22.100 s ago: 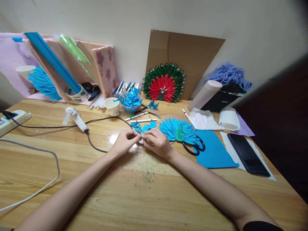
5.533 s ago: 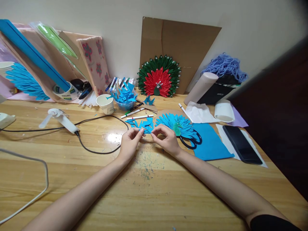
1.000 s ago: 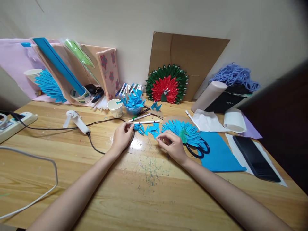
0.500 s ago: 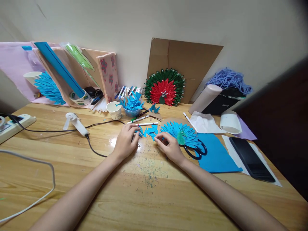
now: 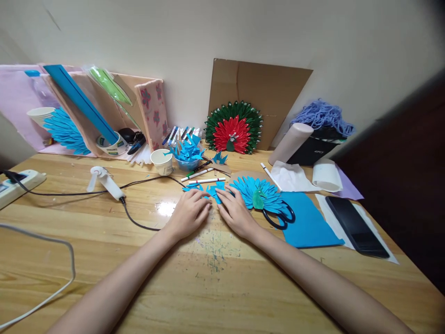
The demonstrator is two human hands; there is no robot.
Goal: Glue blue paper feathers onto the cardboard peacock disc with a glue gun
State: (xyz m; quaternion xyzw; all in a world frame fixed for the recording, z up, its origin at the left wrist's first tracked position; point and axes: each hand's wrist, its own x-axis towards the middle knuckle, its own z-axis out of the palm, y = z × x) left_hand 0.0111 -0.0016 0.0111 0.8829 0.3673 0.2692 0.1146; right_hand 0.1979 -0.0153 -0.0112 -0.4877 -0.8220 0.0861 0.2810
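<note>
My left hand (image 5: pixel 190 214) and my right hand (image 5: pixel 235 214) lie side by side, palms down, on the wooden table (image 5: pixel 208 287). Their stretched fingers reach onto several small folded blue paper pieces (image 5: pixel 210 189) lying just in front of them. Neither hand grips anything that I can see. To the right of my right hand lies a blue paper peacock (image 5: pixel 261 195) on a round cardboard base, with black-handled scissors (image 5: pixel 280 216) partly under it.
Two markers (image 5: pixel 206 181) lie beyond the blue pieces, then a paper cup (image 5: pixel 162 161) and a bowl of blue folded pieces (image 5: pixel 188 153). A hand fan (image 5: pixel 104 182) and its black cable lie left. Blue paper sheet (image 5: pixel 308 221) and a phone (image 5: pixel 356 226) lie right.
Both hands have come together and flattened: the left moved back from the markers, the right opened from a pinch, and both now press down by the blue pieces.
</note>
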